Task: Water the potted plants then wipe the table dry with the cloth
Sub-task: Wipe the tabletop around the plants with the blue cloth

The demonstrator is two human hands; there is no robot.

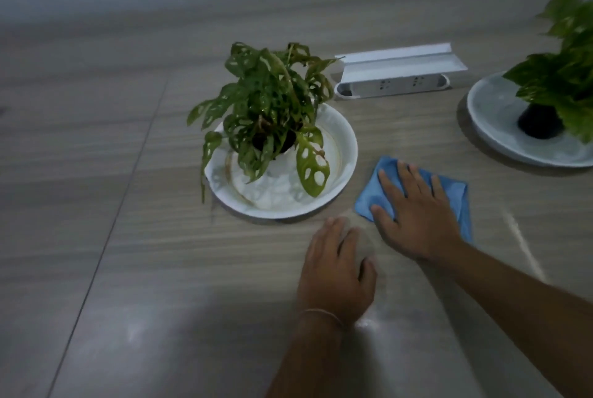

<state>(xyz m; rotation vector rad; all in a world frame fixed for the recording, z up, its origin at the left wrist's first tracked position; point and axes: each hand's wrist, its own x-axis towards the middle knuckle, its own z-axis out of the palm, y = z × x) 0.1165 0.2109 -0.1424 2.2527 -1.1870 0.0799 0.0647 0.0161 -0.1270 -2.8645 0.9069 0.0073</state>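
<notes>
Blue cloth (455, 195) lies flat on wood-grain bench (128, 237), pressed under right hand (417, 221).
Right grip: fingers spread, palm down on cloth, not closed around it. Left hand (335, 272) rests open on bench, empty. White dish (346, 153) holds holey-leaved potted plant (266, 108); second dish (491, 115) holds another plant (568, 76). No writing is legible on the white socket box (394, 76).
</notes>
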